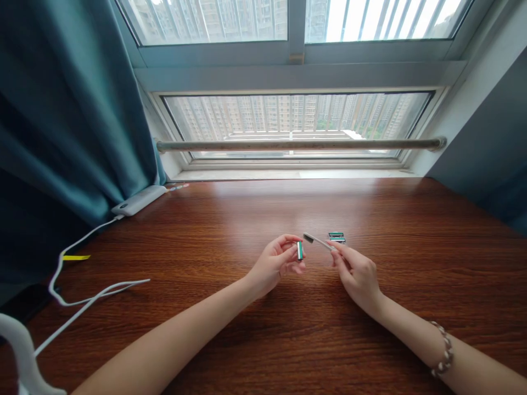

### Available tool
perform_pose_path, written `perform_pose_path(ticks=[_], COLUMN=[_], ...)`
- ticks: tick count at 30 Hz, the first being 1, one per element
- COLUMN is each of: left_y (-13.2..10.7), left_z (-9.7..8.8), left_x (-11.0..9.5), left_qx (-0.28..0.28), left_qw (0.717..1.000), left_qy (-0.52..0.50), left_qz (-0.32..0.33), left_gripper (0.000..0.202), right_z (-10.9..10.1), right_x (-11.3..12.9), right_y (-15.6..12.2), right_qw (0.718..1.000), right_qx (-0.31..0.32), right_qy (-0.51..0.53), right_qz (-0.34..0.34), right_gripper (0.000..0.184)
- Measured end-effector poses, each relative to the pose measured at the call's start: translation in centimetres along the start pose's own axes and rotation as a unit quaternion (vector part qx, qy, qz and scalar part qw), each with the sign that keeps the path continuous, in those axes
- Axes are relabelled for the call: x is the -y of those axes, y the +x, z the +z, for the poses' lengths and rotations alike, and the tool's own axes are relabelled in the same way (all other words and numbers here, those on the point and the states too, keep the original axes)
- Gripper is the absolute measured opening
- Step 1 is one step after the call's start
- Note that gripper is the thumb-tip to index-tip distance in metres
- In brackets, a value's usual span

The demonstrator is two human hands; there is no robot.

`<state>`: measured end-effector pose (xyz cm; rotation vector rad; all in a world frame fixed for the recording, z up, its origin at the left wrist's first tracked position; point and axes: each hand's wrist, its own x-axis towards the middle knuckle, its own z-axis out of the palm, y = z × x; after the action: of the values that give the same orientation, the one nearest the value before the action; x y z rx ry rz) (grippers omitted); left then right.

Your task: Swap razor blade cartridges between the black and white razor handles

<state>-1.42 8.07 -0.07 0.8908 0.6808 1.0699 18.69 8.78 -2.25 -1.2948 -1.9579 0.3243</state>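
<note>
My left hand pinches a small razor cartridge with a green and white face, held upright between thumb and fingers. In my right hand is a toothbrush with a thin pale handle and dark bristles. Its head points left toward the razor cartridge, close by but apart from it. Just beyond my right hand, two more razor cartridges of the same green and dark look lie on the wooden table. The right fingers partly cover the nearer one.
A white power strip lies at the back left beside the blue curtain. Its white cable loops over the table's left side, near a yellow strip. A metal rail crosses the window behind the table.
</note>
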Motion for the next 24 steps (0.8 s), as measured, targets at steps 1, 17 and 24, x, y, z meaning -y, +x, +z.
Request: perform_pose_path(ticks=[1,17,24], left_y=[0.1,1.8,1.8], left_z=[-0.1,-2.9,-3.3], left_x=[0.0,-1.9,-1.8], left_qx=[-0.018,-0.219,-0.219], left_qw=[1.0,0.973,0.97], left_qy=[0.004,0.036,0.062], left_qz=[0.004,0.058,0.081], left_gripper=[0.02,0.023,0.025], right_z=[0.0,0.3,-0.2], right_x=[0.0,0.0,0.8], right_y=[0.0,0.0,0.4], right_qw=[1.0,0.977,0.982], right_qx=[0.0,0.097,0.059], right_qy=[-0.019,-0.19,-0.171], right_qz=[0.015,-0.025,-0.049], right_gripper=[0.022,0.022,0.024])
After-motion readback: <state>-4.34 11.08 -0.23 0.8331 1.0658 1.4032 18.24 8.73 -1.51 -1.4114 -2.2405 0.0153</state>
